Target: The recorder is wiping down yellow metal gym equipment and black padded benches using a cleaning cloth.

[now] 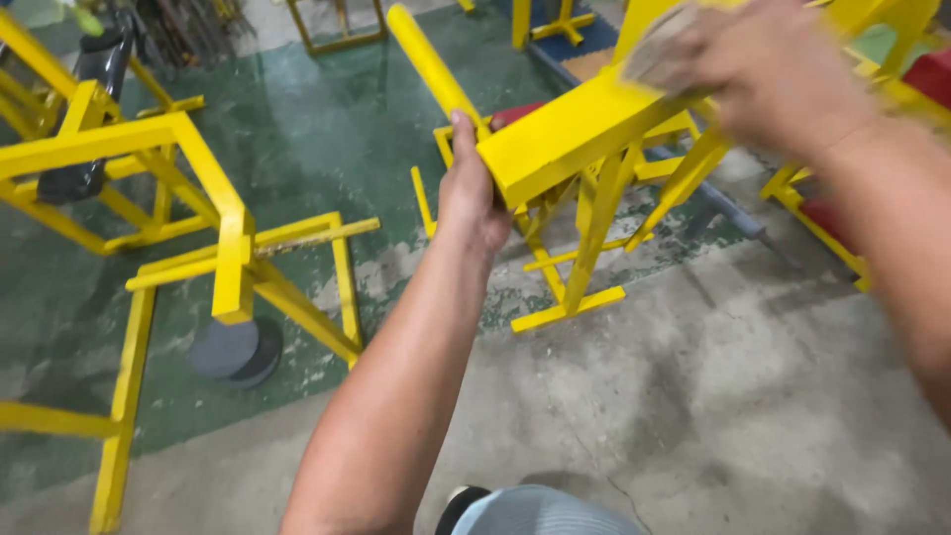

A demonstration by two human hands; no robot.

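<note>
My left hand was clamped on the near end of the yellow steel frame, steadying it, I judge, while my right hand, blurred, pressed a greyish pad onto its flat top. The frame stood on the concrete floor, another yellow frame and a dark disc well apart on the green-painted patch; no labels showed.

Bare grey concrete floor lies open near and right. Left and far, painted yellow steel frames crowd in — passage between them narrow.
</note>
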